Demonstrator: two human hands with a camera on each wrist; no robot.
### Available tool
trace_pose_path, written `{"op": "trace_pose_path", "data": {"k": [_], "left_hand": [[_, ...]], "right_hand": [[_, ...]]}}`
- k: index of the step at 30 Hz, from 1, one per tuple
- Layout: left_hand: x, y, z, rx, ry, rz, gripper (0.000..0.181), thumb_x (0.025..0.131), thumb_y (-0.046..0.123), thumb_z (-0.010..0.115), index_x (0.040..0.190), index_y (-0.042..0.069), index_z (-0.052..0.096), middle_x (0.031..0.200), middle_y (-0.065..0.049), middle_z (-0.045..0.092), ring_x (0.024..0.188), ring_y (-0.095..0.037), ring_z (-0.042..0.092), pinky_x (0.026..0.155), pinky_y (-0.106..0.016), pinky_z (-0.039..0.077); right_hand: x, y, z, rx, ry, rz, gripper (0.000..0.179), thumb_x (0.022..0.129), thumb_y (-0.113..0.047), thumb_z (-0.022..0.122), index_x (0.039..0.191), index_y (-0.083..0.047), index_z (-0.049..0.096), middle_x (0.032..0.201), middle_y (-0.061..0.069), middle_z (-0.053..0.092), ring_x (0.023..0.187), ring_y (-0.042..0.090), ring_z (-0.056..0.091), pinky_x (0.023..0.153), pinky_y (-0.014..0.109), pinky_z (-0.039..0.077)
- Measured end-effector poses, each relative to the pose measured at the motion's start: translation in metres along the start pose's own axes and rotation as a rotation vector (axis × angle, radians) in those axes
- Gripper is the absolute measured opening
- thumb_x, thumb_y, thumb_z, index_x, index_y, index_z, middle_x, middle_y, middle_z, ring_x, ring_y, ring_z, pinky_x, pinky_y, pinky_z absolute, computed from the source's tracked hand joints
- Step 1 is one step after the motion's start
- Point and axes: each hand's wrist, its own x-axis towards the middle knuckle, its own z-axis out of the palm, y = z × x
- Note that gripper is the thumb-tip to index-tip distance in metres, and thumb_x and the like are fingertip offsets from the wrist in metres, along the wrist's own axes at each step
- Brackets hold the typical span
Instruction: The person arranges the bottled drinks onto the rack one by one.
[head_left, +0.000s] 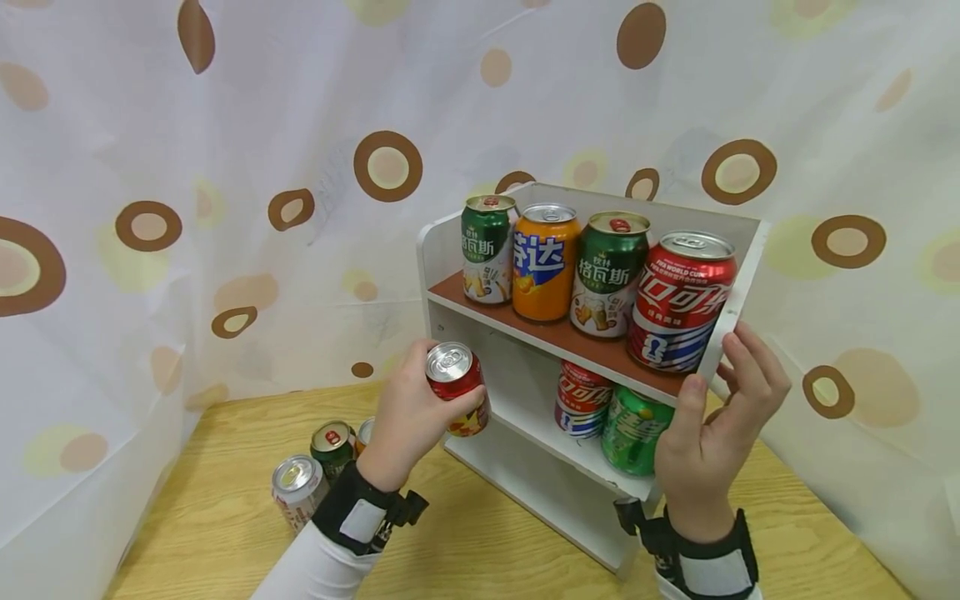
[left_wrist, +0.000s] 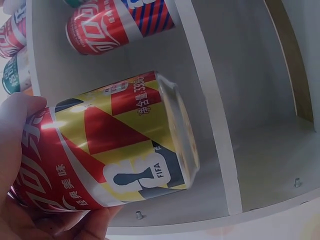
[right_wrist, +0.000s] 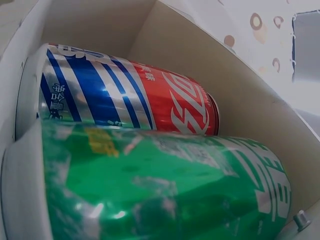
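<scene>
At the left side of the rack (head_left: 424, 262), the left hand (head_left: 412, 408) grips 1 red-and-yellow can (head_left: 454, 385) in front of the middle shelf (head_left: 517, 417), with open room up to 2 cans (head_left: 583, 402). The right hand (head_left: 716, 433), fingers parted, touches the right panel (head_left: 742, 287) along its front edge.

We see one orange can (head_left: 364, 432) mostly hidden behind the left hand (head_left: 420, 408), the left sleeve (head_left: 318, 571) cut off below.
</scene>
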Motion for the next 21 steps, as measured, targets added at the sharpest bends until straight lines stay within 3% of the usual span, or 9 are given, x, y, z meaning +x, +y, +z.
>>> {"op": "trace_pose_path", "data": {"k": [10,21], "left_hand": [[0.015,-0.001,0.008,0.014,-0.012,0.061,0.068,0.080,0.031,0.088,0.132,0.004,0.053,0.125,-0.012,0.066,0.110,-0.029,0.068,0.093,-0.047,0.060],[0.028,-0.002,0.018,0.027,-0.035,0.051,0.067,0.081,0.032,0.088,0.131,0.005,0.052,0.125,-0.012,0.065,0.111,-0.029,0.068,0.093,-0.046,0.061]], "right_hand": [[-0.002,0.001,-0.001,0.001,-0.005,0.005,0.034,0.098,-0.005,0.047,0.126,0.014,0.044,0.142,0.016,0.046,0.131,0.024,0.042,0.099,0.023,0.036],[-0.001,0.001,-0.001,0.012,-0.002,0.004,0.033,0.099,-0.006,0.047,0.126,0.014,0.044,0.142,0.015,0.046,0.131,0.024,0.042,0.099,0.022,0.037]]}}
